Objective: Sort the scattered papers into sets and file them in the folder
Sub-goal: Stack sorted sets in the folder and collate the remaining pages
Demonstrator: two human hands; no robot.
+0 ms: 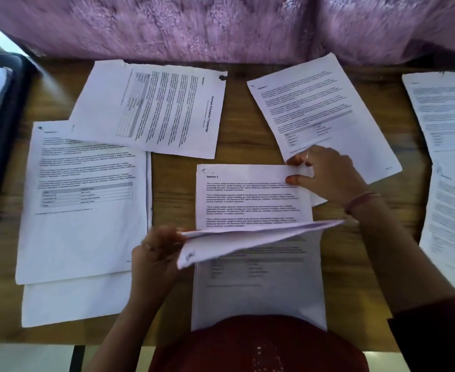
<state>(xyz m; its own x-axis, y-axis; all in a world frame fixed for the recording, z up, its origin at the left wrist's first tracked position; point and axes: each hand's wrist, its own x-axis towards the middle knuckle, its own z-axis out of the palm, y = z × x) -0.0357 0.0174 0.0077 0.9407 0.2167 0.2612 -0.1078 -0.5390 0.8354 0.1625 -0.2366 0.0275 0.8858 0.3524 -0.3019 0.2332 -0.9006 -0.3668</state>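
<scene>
Printed white sheets spread flat on a wood-grain table (172,183).
Left hand (156,251) pinches a lifted sheet (248,238) near centre; right hand (325,175) grips the flat page's (250,200) far-right corner.

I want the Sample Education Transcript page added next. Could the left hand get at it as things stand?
Probably not at once: the left hand grips a lifted sheet. The transcript page lies uncovered on top at the far left, so once the fingers let go, nothing blocks the way.
</scene>
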